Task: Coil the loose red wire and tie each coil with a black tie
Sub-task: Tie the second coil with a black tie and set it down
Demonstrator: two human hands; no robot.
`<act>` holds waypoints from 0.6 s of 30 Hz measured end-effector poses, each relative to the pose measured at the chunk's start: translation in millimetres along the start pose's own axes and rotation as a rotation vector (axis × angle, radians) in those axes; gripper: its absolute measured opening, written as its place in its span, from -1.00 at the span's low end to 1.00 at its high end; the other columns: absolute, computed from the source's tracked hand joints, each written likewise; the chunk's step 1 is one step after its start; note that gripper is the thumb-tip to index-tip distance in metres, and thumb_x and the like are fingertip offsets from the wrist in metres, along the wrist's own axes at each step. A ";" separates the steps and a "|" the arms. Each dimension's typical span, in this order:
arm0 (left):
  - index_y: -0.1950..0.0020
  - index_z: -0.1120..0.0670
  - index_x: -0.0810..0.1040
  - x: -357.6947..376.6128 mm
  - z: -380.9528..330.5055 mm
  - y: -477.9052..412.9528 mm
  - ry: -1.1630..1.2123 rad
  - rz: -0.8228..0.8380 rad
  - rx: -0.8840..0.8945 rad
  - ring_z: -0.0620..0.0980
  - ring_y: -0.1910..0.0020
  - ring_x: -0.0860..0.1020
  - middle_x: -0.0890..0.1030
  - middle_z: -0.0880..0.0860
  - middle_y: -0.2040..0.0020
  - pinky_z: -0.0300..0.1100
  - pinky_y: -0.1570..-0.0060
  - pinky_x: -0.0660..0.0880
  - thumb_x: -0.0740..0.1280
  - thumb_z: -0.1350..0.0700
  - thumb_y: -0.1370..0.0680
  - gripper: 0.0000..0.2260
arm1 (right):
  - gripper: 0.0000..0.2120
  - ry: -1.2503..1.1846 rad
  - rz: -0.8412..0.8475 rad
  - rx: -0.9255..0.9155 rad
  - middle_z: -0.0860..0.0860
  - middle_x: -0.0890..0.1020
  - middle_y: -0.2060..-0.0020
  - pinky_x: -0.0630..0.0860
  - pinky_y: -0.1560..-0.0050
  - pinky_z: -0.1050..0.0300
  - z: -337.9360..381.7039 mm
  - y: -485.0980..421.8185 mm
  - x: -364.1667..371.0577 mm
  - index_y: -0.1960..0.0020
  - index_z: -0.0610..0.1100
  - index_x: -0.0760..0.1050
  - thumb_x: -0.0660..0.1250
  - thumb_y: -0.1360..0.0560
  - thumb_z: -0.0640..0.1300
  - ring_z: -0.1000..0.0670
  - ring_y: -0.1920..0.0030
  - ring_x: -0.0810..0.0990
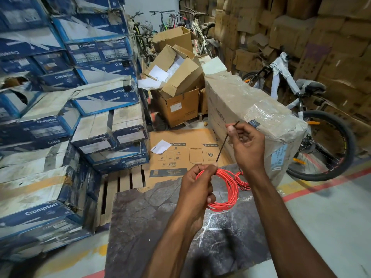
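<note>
My left hand [197, 187] grips a coil of red wire [228, 194] at its top left, holding it up over the dark stone-patterned table [150, 223]. A thin black tie [223, 145] runs from the top of the coil, by my left thumb, up to my right hand [248, 146]. My right hand pinches the tie's upper end between thumb and fingers, and the tip sticks out past them. A second bunch of red wire [244, 182] lies behind my right wrist, partly hidden by it.
Stacks of blue and white Crompton boxes [60, 121] fill the left. A wooden pallet [118, 189] and a flat brown carton [184, 153] lie beyond the table. A plastic-wrapped box [251, 109] and a bicycle [313, 125] stand to the right, open cartons behind.
</note>
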State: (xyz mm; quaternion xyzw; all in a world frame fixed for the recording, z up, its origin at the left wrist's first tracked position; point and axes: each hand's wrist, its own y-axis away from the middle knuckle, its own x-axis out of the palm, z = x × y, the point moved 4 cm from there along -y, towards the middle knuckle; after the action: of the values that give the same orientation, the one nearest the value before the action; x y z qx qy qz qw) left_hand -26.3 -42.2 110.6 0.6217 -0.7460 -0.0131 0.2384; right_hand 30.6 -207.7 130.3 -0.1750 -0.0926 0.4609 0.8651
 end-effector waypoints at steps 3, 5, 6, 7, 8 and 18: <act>0.05 0.11 0.51 0.3 -3.5 -0.7 0.062 0.054 0.019 -0.15 0.48 0.14 0.20 -0.05 0.40 -0.34 0.58 0.17 0.40 0.03 -0.60 -0.83 | -0.89 -0.070 0.063 0.135 0.06 0.70 0.12 0.62 0.16 0.20 -4.3 6.1 -5.7 -0.11 -0.17 0.65 0.37 -0.63 -0.21 0.20 0.20 0.63; 0.07 0.10 0.50 -1.1 -4.3 -2.2 0.105 0.060 0.037 -0.16 0.49 0.16 0.24 -0.07 0.41 -0.35 0.58 0.18 0.37 0.05 -0.61 -0.85 | -0.79 -0.066 0.104 0.214 0.01 0.71 0.09 0.62 0.17 0.23 -8.0 13.8 -11.3 -0.24 -0.16 0.61 0.36 -0.64 -0.14 0.18 0.21 0.64; 0.06 0.09 0.50 -2.5 -4.7 -3.7 0.121 0.057 0.051 -0.17 0.49 0.17 0.26 -0.07 0.40 -0.36 0.58 0.19 0.36 0.07 -0.62 -0.87 | -0.69 -0.068 0.111 0.260 -0.02 0.72 0.06 0.62 0.18 0.24 -9.3 18.6 -14.5 -0.35 -0.15 0.55 0.35 -0.64 -0.09 0.16 0.21 0.65; 0.03 0.10 0.51 -3.7 -5.2 -5.5 0.124 0.052 0.067 -0.17 0.48 0.17 0.26 -0.06 0.37 -0.36 0.58 0.19 0.36 0.08 -0.62 -0.89 | -0.58 -0.073 0.109 0.303 -0.02 0.73 0.03 0.62 0.18 0.24 -9.2 24.2 -17.8 -0.45 -0.13 0.46 0.34 -0.64 -0.04 0.14 0.21 0.66; 0.00 0.10 0.52 -4.9 -5.4 -7.2 0.111 0.048 0.085 -0.16 0.47 0.18 0.27 -0.04 0.34 -0.36 0.57 0.19 0.35 0.08 -0.63 -0.90 | -0.51 -0.075 0.110 0.336 -0.01 0.74 0.02 0.62 0.18 0.25 -7.6 31.2 -21.2 -0.52 -0.09 0.38 0.32 -0.64 0.00 0.11 0.21 0.68; -0.14 0.07 0.62 -0.5 6.5 -21.0 0.007 0.016 0.121 -0.16 0.45 0.23 0.30 -0.06 0.37 -0.28 0.47 0.24 0.36 0.02 -0.63 -0.83 | -0.72 0.042 0.299 0.249 0.20 0.73 -0.11 0.60 -0.07 0.27 12.4 87.1 -28.3 -0.29 0.14 0.63 0.36 -0.59 0.05 0.21 -0.10 0.69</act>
State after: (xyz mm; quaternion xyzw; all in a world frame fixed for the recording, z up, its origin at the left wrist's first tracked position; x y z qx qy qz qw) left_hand -9.3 -48.3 97.9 0.6290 -0.7495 0.0364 0.2031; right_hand -55.8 -183.7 108.0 -0.0881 0.0101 0.5883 0.8038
